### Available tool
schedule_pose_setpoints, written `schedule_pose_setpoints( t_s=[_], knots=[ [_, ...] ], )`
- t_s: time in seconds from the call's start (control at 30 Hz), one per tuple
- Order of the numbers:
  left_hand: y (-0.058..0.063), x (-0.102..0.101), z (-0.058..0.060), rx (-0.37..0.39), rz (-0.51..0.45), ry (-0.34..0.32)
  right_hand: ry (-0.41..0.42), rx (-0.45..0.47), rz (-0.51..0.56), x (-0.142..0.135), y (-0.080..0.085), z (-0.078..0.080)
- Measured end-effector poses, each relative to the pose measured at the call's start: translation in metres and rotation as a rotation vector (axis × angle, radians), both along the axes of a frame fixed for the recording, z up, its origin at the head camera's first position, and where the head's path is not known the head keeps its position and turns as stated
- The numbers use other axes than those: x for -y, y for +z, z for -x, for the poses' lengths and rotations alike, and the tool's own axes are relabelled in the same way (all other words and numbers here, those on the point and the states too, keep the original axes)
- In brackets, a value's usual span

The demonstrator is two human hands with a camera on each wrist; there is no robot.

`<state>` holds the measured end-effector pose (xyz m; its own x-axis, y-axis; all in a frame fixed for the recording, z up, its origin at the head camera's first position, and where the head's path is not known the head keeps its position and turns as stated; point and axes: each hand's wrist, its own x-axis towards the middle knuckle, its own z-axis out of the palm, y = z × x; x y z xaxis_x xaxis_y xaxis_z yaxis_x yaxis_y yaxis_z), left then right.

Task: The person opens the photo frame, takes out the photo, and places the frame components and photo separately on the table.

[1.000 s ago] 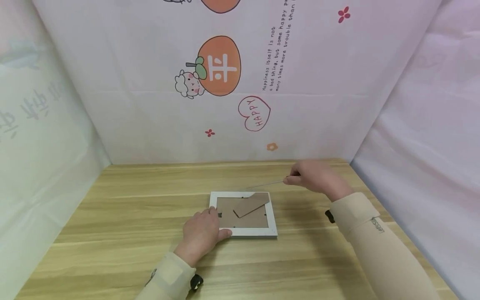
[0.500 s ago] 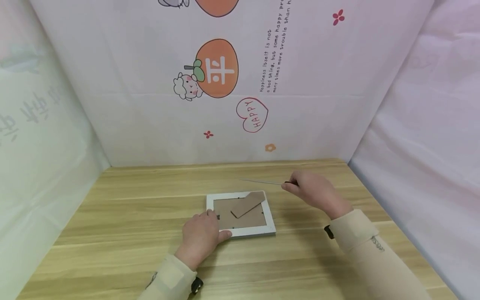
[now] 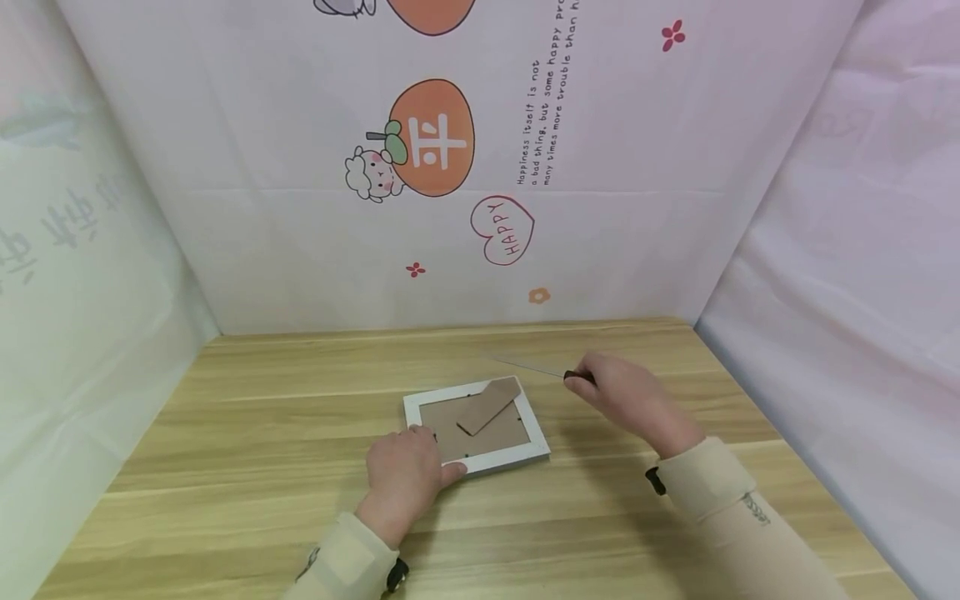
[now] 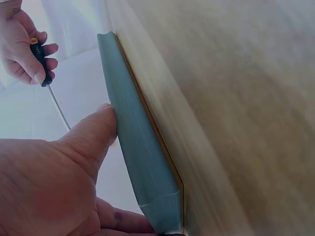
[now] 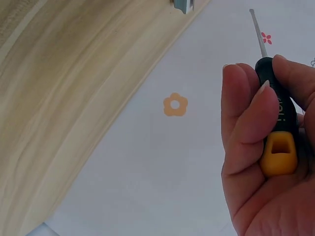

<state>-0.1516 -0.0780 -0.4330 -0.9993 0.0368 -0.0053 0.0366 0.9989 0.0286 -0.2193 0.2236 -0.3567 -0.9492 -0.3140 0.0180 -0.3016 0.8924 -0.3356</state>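
Note:
A white picture frame [image 3: 498, 459] lies face down on the wooden table, turned at an angle. Its brown backing board [image 3: 501, 432] carries a slanted easel leg [image 3: 487, 407], and small dark tabs show along the backing's edges. My left hand [image 3: 405, 468] grips the frame's near left corner, thumb [image 4: 93, 130] against its bluish side in the left wrist view. Beyond the frame's far right corner, my right hand [image 3: 626, 396] holds a screwdriver [image 5: 279, 155] by its black and yellow handle. The thin metal shaft [image 4: 58, 105] points left, above the table and apart from the frame.
The wood-grain table [image 3: 247, 467] ends at a white printed cloth [image 3: 322, 275] hanging behind it. More cloth hangs along the left side [image 3: 97, 275] and the right side [image 3: 847, 292].
The picture frame has turned counterclockwise under my left hand, its right side swinging away from me. My right hand has come slightly lower with the screwdriver, whose shaft now tilts up to the left.

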Motion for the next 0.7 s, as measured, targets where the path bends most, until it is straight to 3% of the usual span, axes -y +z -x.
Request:
schedule_pose_setpoints(
  t_s=[0.37, 0.7],
  knots=[
    [0.003, 0.005, -0.003, -0.011, -0.026, -0.025, -0.011, -0.056, -0.007, 0.002, -0.009, -0.007],
    [0.011, 0.02, 0.003, -0.006, -0.113, -0.083, -0.022, -0.013, 0.006, 0.0, -0.014, -0.008]
  ],
)
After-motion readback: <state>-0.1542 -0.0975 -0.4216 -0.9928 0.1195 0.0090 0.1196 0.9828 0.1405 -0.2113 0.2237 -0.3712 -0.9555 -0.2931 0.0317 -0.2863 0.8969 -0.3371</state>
